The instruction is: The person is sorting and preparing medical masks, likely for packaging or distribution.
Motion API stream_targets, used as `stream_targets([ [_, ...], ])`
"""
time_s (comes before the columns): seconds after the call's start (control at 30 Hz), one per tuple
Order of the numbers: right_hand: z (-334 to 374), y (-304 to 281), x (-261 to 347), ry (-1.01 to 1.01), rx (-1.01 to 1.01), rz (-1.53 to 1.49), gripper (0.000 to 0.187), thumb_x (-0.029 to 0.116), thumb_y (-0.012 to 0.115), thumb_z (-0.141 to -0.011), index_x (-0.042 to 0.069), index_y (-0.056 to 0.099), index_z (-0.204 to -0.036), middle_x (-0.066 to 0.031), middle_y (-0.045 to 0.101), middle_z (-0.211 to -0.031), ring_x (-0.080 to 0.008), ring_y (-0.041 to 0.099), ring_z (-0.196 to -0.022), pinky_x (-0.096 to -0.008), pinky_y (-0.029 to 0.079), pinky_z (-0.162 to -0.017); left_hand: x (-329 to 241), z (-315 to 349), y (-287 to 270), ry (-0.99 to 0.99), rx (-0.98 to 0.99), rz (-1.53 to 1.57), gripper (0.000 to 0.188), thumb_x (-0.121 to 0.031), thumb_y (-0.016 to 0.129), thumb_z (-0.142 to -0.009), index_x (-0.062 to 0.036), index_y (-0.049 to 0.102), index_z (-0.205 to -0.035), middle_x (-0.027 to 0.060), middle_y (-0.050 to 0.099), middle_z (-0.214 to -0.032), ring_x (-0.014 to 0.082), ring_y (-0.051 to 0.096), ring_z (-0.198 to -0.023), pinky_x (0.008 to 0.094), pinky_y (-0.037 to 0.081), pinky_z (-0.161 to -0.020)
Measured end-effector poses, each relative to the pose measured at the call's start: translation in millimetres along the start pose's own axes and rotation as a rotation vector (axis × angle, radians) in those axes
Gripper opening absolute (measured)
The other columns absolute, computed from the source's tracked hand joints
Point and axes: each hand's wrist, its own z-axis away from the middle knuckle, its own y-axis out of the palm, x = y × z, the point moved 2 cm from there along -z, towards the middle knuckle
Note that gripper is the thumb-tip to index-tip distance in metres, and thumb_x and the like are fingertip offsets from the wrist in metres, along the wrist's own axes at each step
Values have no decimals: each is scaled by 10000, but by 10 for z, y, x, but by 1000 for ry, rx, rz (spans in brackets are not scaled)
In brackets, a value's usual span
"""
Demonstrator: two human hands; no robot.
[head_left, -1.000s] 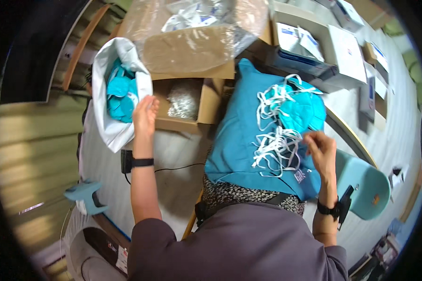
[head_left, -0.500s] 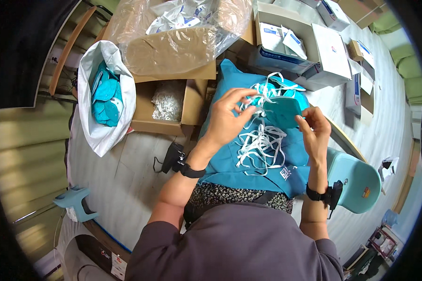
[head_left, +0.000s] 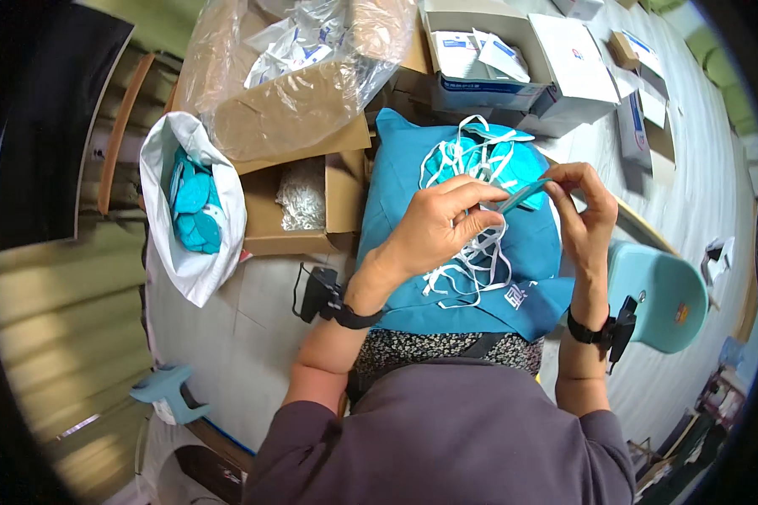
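Observation:
A folded teal face mask (head_left: 526, 194) is held nearly edge-on above my lap. My left hand (head_left: 446, 217) pinches its left end between thumb and fingers. The opposite end sits in the fingertips of my right hand (head_left: 584, 202). Beneath and beyond it, more teal masks (head_left: 520, 160) lie in a loose pile with white straps (head_left: 455, 145) looped over them. A tangle of white straps (head_left: 472, 273) trails toward me, partly covered by my left hand. All of this rests on a blue cloth (head_left: 396, 290) spread over my lap.
To the left stands a white sack (head_left: 153, 189) of teal pieces. Beside it, a cardboard box (head_left: 343, 202) holds white strap material. Farther off are a plastic-lined carton (head_left: 282, 109) and an open box of packets (head_left: 493, 93). A light-blue stool (head_left: 669, 295) stands right.
The mask has turned from showing its broad face to nearly edge-on. My left hand has moved right and closed on its edge. The whole view has shifted slightly.

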Motion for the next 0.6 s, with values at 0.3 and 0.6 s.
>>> stream_targets([
  [0.3,108,370,96,-42,24,-68,360,26,771,-754,31,633,-1086,-89,651,-976,-196,648,-845,-306,501,-711,216,184,216,-304,-280,280,133,-23,641,-938,80,606,-1013,97,679,-874,126,687,-771,238,570,-670],
  [0.6,252,539,-35,-44,71,-125,148,-47,692,-787,8,602,-891,-114,614,-814,-275,607,-727,-348,478,-625,100,253,385,-380,-336,318,134,28,674,-895,38,577,-986,66,657,-832,77,632,-685,216,531,-607],
])
